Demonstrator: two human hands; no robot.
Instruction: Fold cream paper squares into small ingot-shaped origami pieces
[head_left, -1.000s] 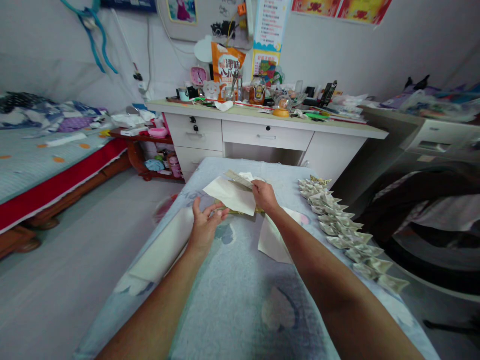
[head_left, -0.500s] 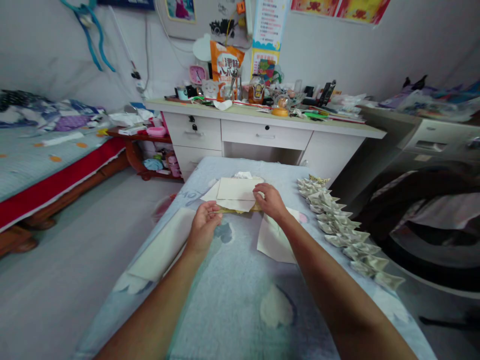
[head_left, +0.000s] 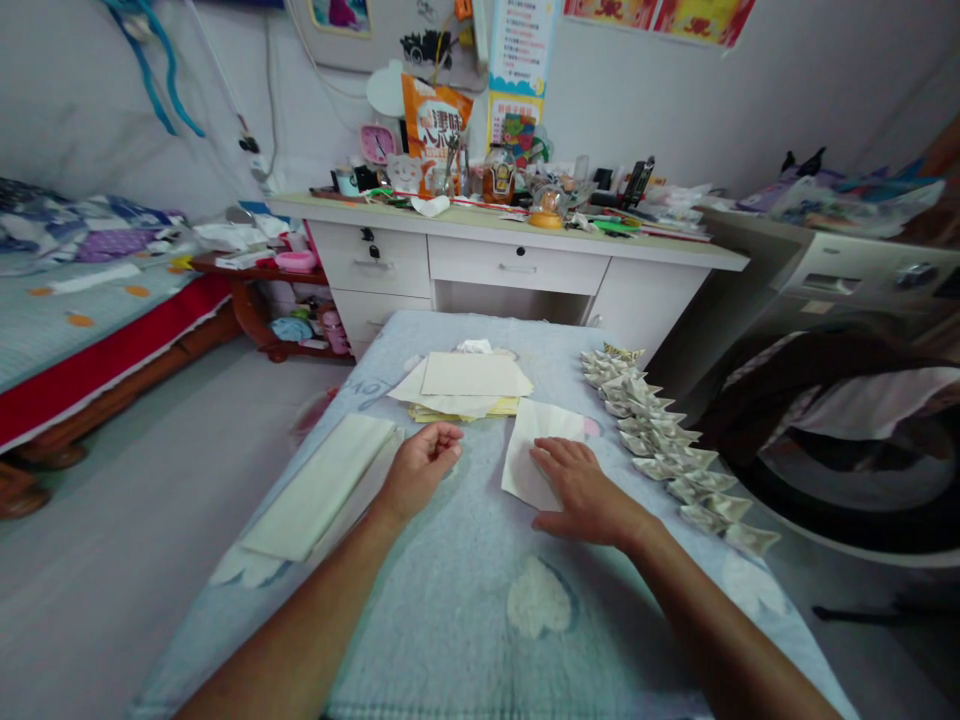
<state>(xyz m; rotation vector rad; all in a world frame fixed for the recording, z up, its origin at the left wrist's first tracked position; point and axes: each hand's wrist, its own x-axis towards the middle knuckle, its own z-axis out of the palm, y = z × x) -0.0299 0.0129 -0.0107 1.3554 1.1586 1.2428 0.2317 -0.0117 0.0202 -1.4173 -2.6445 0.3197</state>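
My right hand [head_left: 581, 492] lies with its fingers stretched over a white sheet of paper [head_left: 534, 455], covering the sheet's lower right part. My left hand [head_left: 421, 468] rests to the left of it, fingers loosely curled and thumb apart, with nothing visible between them. Just beyond the hands is a stack of paper [head_left: 471, 376], white sheets over yellowish ones. Left of my left hand, a long folded bundle of pale paper [head_left: 322, 485] lies slanted. Several folded paper boats [head_left: 652, 432] stand in a row along the table's right side.
A blue patterned cloth [head_left: 442, 610] covers the table. Behind it stands a white desk [head_left: 517, 265] crowded with small items, including an orange snack bag [head_left: 435, 130]. A washing machine [head_left: 847, 290] is at the right, a bed [head_left: 97, 310] at the left.
Both hands have left the paper stack and come nearer. My right hand has moved down onto the white sheet and spread its fingers. The whole view has shifted slightly.
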